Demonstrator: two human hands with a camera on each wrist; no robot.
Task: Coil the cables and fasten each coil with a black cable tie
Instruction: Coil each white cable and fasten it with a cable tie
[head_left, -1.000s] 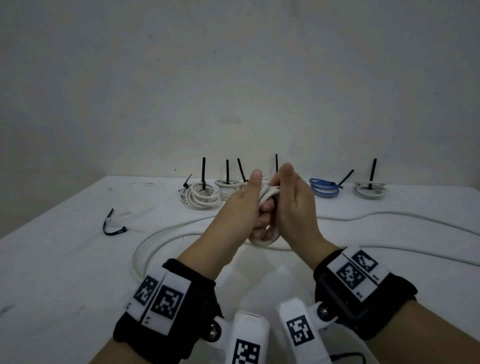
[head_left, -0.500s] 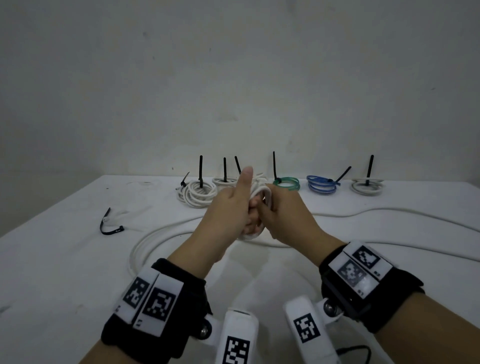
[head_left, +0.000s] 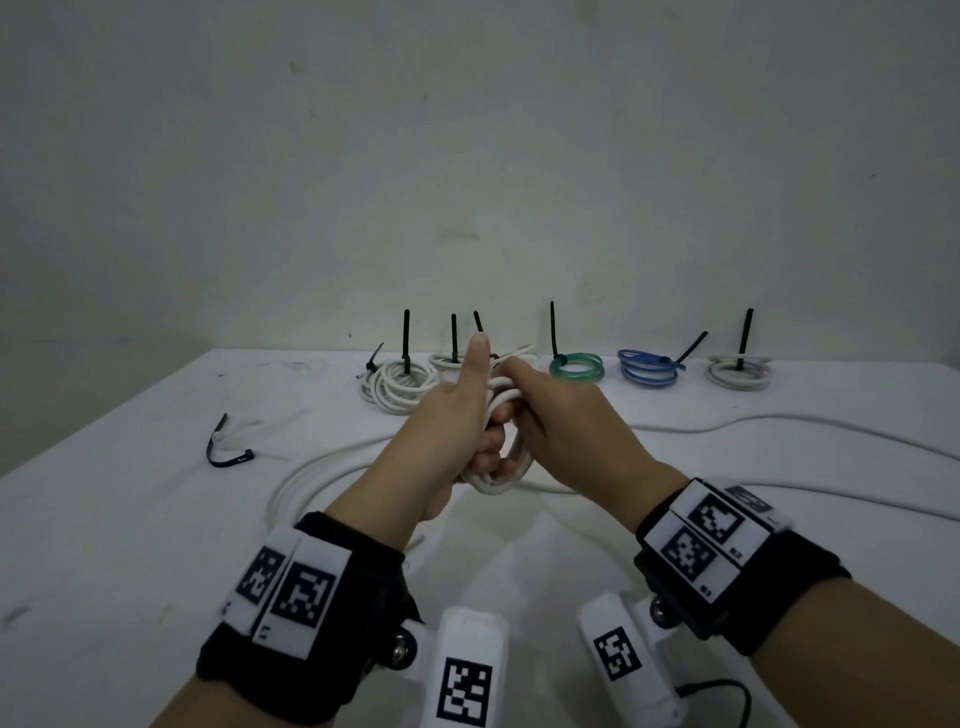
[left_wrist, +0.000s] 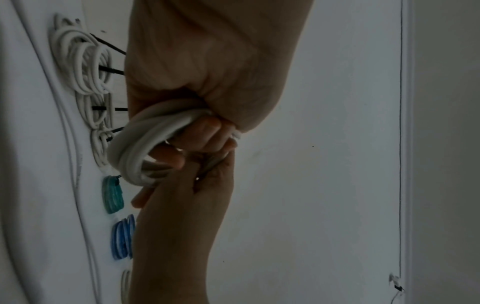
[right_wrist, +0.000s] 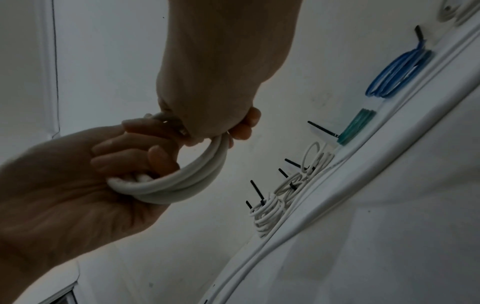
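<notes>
A thick white cable coil hangs in the air over the table's middle, held by both hands. My left hand has its fingers curled through the coil's loops and its thumb pointing up. My right hand grips the coil's top from the right. In the left wrist view the coil wraps round the left fingers. The right wrist view has the coil curving between the two hands. The cable's loose length trails over the table. A loose black cable tie lies at the left.
Tied coils with upright black tie tails line the back of the table: a white coil, a green coil, a blue coil and a pale coil. More white cable runs off to the right.
My right hand has turned from beside the coil to over its top and moved right, uncovering the green coil. My left hand keeps its grip, thumb up.
</notes>
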